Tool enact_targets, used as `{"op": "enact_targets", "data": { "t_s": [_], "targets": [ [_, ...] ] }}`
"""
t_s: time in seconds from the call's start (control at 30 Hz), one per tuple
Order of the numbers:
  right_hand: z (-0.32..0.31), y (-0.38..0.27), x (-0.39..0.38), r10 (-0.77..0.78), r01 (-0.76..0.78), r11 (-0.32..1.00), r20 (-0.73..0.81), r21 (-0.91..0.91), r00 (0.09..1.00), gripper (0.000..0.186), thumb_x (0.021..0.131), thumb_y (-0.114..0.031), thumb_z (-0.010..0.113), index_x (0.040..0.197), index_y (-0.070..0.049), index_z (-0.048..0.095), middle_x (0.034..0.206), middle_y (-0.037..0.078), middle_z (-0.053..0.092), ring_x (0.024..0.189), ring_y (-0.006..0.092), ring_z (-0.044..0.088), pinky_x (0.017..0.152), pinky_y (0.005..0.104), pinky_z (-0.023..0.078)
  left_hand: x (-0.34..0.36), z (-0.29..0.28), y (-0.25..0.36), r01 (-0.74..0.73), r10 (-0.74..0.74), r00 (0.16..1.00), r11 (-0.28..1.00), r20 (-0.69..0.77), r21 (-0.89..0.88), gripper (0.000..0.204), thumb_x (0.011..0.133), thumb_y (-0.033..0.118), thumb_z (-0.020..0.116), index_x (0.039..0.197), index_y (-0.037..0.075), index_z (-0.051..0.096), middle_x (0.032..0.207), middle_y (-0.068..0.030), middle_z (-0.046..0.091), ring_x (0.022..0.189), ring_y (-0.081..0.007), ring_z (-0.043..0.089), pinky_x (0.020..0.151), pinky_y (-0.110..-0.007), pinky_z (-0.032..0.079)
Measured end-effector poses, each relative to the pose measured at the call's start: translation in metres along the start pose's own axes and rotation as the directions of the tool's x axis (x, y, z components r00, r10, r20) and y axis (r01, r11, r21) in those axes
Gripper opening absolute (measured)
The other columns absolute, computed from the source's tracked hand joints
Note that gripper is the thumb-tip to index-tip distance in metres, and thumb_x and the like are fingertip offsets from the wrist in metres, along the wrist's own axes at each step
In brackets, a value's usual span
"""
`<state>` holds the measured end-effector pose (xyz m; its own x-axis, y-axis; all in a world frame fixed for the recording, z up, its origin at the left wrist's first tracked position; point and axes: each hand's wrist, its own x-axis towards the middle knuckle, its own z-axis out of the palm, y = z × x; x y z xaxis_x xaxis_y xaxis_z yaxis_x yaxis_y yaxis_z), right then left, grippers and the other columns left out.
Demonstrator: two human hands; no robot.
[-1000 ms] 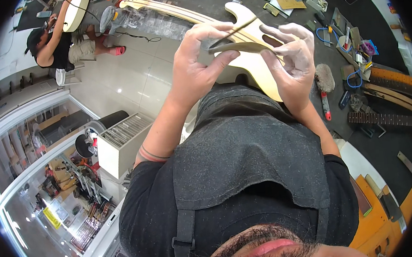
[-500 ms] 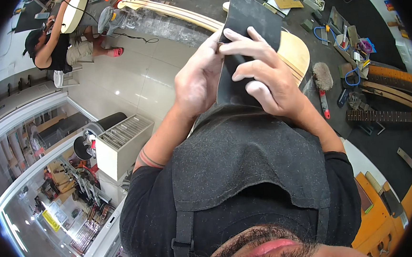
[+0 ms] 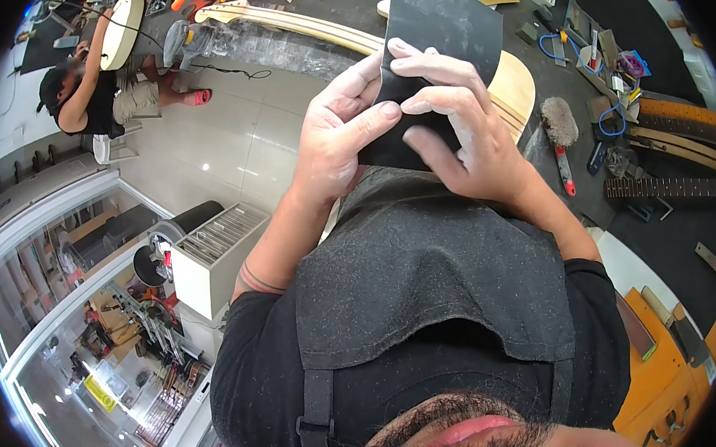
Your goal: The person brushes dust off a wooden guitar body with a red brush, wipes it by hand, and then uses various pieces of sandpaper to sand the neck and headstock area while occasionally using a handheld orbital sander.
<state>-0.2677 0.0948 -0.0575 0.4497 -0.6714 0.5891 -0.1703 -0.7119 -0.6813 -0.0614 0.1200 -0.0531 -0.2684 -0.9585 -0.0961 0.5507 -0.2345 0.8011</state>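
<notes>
A black sheet that looks like sandpaper is held up in front of my chest, slightly curved. My left hand, dusted white, grips its left edge, with the thumb on the near face and the other fingers partly behind. My right hand lies against the near face with its fingers apart. Its fingertips touch the sheet close to the left thumb, and its own thumb is blurred. Beyond the sheet lies a pale wooden guitar body with a long neck, partly hidden by the sheet and my hands.
Right of the body lies a brush with a red handle. Tools and a dark fretboard cover the bench's right side. A co-worker sits at the far left, holding a pale guitar body. A white cabinet stands left.
My left thumb has come forward onto the near face of the sheet. My right fingers have bent and drawn nearer to it. The sheet has shifted slightly right at its top.
</notes>
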Motion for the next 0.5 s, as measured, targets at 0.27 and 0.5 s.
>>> {"op": "enact_targets", "data": {
  "t_s": [0.27, 0.5],
  "targets": [
    [-0.040, 0.007, 0.035, 0.006, 0.049, 0.881, 0.114, -0.471, 0.993, 0.060, 0.091, -0.016, 0.084, 0.146, -0.015, 0.058, 0.155, 0.014, 0.058, 0.155, 0.0398, 0.045, 0.128, 0.0574, 0.034, 0.002, -0.005, 0.000, -0.043, 0.059, 0.998, 0.930, -0.031, 0.365, 0.045, 0.106, -0.007, 0.061, 0.152, -0.009, 0.060, 0.136, -0.0145, 0.074, 0.121, -0.0156, 0.069, 0.106, -0.031, 0.056],
    [-0.035, 0.027, 0.038, 0.072, -0.057, 0.976, 0.061, -0.212, 0.996, 0.064, 0.089, -0.014, 0.086, 0.147, -0.016, 0.059, 0.160, 0.012, 0.054, 0.159, 0.0397, 0.038, 0.132, 0.0554, 0.025, 0.010, -0.009, 0.018, -0.079, 0.089, 0.996, 0.865, 0.004, 0.496, 0.027, 0.106, -0.006, 0.064, 0.131, -0.007, 0.074, 0.118, -0.0084, 0.079, 0.107, -0.0099, 0.070, 0.095, -0.026, 0.057]
  ]
}}
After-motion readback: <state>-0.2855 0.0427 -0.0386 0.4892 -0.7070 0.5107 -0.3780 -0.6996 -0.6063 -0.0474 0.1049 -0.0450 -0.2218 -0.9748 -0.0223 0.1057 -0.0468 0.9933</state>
